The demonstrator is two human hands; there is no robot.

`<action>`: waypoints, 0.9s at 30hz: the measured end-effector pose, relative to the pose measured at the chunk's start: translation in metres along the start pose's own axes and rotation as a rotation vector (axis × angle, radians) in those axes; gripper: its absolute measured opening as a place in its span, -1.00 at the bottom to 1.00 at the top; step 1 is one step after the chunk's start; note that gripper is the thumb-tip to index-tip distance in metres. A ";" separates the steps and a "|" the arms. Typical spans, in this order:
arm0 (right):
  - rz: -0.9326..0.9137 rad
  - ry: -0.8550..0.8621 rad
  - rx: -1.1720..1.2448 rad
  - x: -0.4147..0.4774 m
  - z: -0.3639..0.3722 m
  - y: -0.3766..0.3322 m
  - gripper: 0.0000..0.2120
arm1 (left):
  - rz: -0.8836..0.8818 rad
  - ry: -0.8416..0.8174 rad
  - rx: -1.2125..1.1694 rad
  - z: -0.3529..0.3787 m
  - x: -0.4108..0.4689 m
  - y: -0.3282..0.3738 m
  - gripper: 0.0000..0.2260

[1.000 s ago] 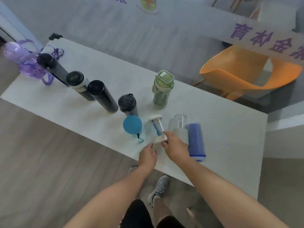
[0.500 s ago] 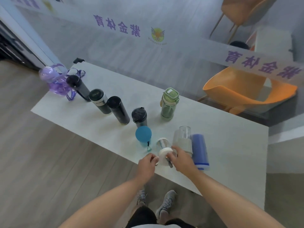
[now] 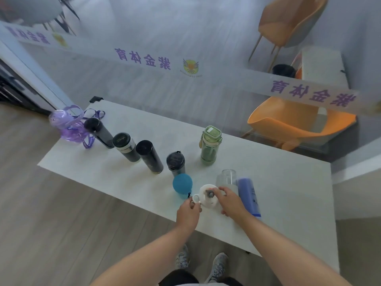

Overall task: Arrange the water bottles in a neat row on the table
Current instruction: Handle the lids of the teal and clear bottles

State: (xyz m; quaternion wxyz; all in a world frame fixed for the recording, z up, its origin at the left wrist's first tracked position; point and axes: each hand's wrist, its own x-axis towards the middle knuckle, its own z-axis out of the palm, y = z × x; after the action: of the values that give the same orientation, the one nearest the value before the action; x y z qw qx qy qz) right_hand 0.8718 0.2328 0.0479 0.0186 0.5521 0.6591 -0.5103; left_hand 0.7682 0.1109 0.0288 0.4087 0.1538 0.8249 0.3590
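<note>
A diagonal line of bottles stands on the white table [image 3: 288,199]: a purple bottle [image 3: 61,122] with a strap, three black flasks [image 3: 99,132] [image 3: 124,145] [image 3: 149,156], a dark tumbler [image 3: 175,163] and a blue-lidded bottle [image 3: 182,185]. A green bottle [image 3: 210,144] stands apart behind them. Near the front edge, my left hand [image 3: 188,213] pinches the loop of a white-lidded clear bottle [image 3: 207,196]. My right hand [image 3: 229,201] grips that bottle's lid and side. A clear glass bottle [image 3: 226,179] and a blue bottle [image 3: 248,196] stand just right of it.
An orange chair [image 3: 288,124] sits behind a glass partition with purple lettering at the table's far right. Wood floor lies left of and below the table. My shoes [image 3: 216,267] show under the front edge.
The white-lidded bottle has gone from lying tilted to upright, its lid now facing the camera. My left hand has taken hold of its loop. The camera has pulled back and up.
</note>
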 end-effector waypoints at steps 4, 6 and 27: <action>-0.037 0.007 -0.064 0.002 0.000 0.000 -0.67 | -0.025 -0.035 0.016 0.000 -0.004 -0.010 -0.77; -0.033 0.001 -0.045 0.002 -0.002 0.002 -0.74 | -0.060 -0.039 0.026 -0.001 -0.004 -0.016 -0.64; -0.341 -0.057 -0.554 0.016 -0.109 0.118 -0.73 | 0.798 -0.074 0.601 0.130 -0.021 0.027 -0.73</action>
State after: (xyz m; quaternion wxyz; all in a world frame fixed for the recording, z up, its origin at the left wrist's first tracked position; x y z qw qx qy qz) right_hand 1.0123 0.3050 0.0140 0.1008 0.3931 0.8551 -0.3225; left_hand 0.8823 0.1791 0.0072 0.2061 0.5811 0.7536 0.2281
